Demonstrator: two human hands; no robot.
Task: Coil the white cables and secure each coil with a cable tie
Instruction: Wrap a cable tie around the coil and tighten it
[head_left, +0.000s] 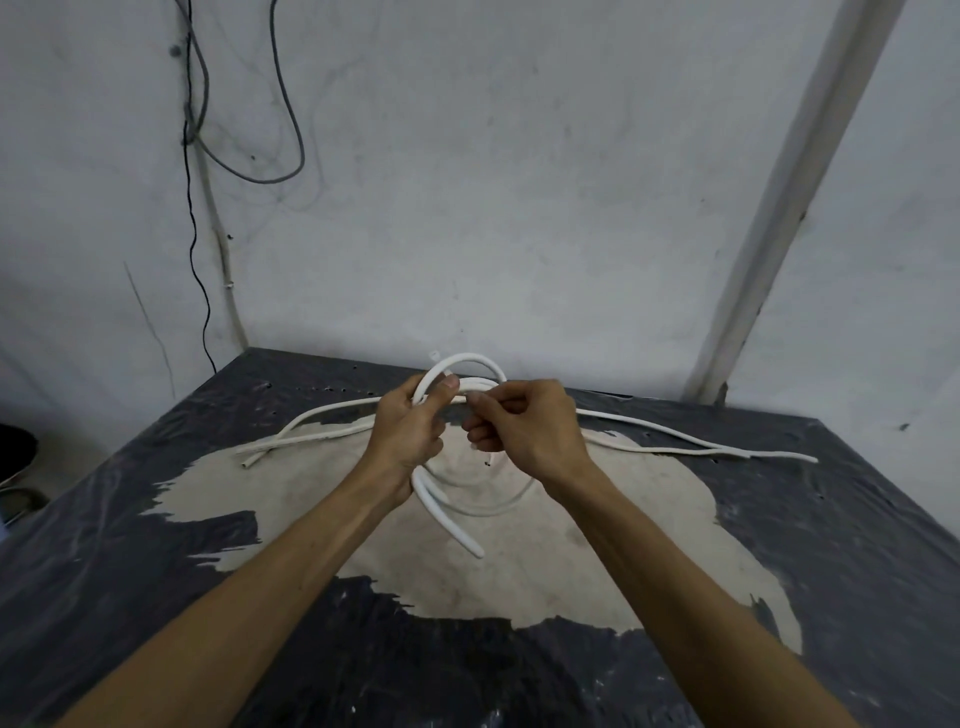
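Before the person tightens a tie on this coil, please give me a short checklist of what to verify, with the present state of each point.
1. Coil held firmly: ok. The left hand grips the coiled white cable where its loops cross.
2. Cable tie in hand: cannot tell. The right hand pinches something small and pale at the coil, too small to identify.
3. Tie already closed around the coil: cannot tell.
4. Loose ends gathered: not ok. Two ends hang free below the left hand.
5. Other cables waiting: ok. Loose white cables lie uncoiled on the table, behind the hands.
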